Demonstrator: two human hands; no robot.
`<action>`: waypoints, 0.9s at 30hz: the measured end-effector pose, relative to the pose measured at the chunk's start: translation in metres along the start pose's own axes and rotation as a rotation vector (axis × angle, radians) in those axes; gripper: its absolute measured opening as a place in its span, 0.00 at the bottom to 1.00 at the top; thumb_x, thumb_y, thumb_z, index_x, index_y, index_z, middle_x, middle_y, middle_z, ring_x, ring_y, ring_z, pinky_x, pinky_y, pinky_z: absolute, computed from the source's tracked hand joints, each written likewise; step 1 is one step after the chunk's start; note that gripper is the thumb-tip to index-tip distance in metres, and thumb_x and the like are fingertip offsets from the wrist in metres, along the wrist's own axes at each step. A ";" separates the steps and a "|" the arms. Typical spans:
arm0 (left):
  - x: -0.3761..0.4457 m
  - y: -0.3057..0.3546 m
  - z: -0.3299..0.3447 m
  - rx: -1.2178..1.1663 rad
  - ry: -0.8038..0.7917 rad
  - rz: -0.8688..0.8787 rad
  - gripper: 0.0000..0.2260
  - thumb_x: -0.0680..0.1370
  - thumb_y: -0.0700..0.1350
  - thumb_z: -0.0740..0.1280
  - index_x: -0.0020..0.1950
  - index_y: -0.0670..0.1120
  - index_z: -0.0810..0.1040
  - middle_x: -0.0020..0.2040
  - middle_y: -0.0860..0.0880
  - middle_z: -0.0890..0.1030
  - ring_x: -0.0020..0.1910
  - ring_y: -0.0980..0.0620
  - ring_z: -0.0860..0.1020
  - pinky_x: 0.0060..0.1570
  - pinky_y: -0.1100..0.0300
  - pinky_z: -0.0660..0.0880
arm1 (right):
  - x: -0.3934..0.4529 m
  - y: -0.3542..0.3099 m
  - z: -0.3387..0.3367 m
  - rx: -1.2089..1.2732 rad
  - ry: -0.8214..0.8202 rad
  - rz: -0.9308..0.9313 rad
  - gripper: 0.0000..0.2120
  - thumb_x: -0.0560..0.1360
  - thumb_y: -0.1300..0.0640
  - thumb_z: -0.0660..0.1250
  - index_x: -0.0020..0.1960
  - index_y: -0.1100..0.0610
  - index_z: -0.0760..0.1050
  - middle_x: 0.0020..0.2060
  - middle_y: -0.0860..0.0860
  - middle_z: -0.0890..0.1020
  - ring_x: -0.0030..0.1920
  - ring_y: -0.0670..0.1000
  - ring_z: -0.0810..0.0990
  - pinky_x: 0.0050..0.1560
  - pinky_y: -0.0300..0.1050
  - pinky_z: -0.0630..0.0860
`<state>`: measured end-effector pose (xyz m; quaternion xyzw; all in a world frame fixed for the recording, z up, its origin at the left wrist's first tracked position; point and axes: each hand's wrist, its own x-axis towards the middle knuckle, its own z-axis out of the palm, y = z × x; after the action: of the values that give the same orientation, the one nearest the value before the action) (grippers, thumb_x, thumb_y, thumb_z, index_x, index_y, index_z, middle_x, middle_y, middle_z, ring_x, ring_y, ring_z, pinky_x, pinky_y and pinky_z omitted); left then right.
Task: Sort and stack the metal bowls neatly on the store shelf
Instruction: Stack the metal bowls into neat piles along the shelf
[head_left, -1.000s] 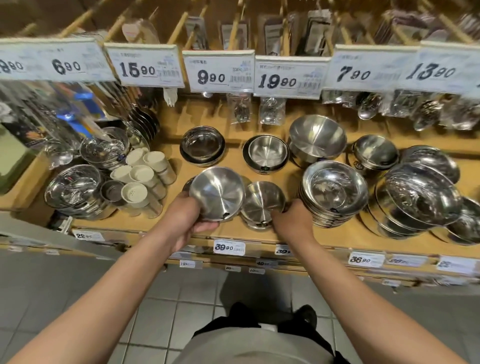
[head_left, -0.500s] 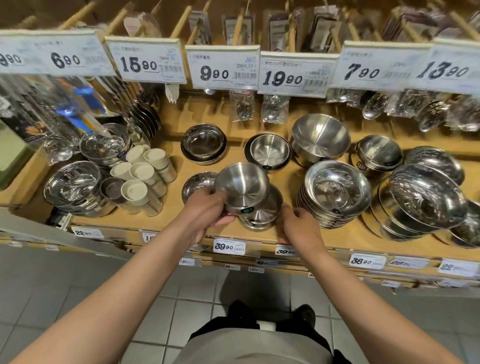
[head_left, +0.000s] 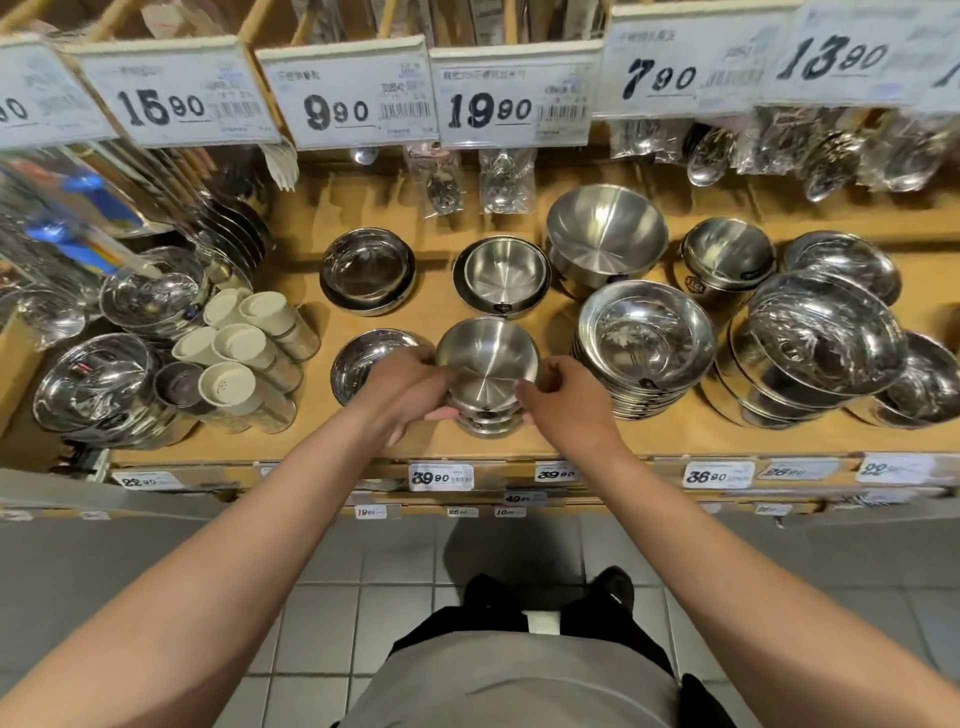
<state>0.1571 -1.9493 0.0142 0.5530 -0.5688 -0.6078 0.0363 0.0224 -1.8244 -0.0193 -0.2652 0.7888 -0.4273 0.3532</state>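
A brushed metal bowl (head_left: 485, 353) sits nested on top of a short stack of like bowls (head_left: 488, 418) near the front of the wooden shelf (head_left: 519, 441). My left hand (head_left: 410, 384) grips its left rim, thumb over the edge. My right hand (head_left: 566, 400) holds the stack's right side with curled fingers. A shallow shiny dish (head_left: 363, 364) lies just left of my left hand, partly hidden by it.
Behind stand a dark-rimmed bowl (head_left: 366, 270), a bowl on a black plate (head_left: 504, 275) and a deep bowl (head_left: 605, 234). A tall stack of shiny plates (head_left: 644, 343) is close on the right, more bowls (head_left: 826, 332) beyond. White-capped shakers (head_left: 239, 353) are left. Price tags (head_left: 358, 98) hang overhead.
My left hand carried the bowl from the left, turned it upright and set it down onto the stack. My right hand stayed at the stack's right side.
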 end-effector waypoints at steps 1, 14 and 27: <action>0.002 0.000 -0.001 0.014 0.009 0.014 0.16 0.78 0.38 0.72 0.65 0.41 0.77 0.47 0.39 0.87 0.44 0.43 0.87 0.45 0.52 0.85 | 0.000 0.000 0.000 -0.005 0.010 -0.007 0.12 0.76 0.53 0.72 0.40 0.46 0.70 0.33 0.42 0.74 0.34 0.44 0.72 0.36 0.40 0.67; 0.015 0.008 -0.009 0.461 0.140 0.208 0.05 0.77 0.43 0.67 0.45 0.48 0.82 0.40 0.52 0.82 0.39 0.58 0.76 0.32 0.62 0.69 | -0.002 0.003 0.010 0.018 0.108 0.011 0.08 0.75 0.53 0.72 0.44 0.51 0.72 0.39 0.48 0.80 0.40 0.50 0.78 0.37 0.41 0.70; 0.014 0.001 -0.002 0.211 0.070 0.058 0.08 0.75 0.37 0.65 0.52 0.42 0.81 0.43 0.44 0.85 0.41 0.49 0.86 0.32 0.63 0.81 | 0.009 0.006 0.014 -0.100 0.145 -0.052 0.08 0.79 0.56 0.64 0.44 0.48 0.78 0.31 0.42 0.76 0.33 0.41 0.73 0.30 0.29 0.66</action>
<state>0.1527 -1.9605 0.0062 0.5577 -0.6439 -0.5236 0.0153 0.0268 -1.8350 -0.0323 -0.2714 0.8255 -0.4145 0.2705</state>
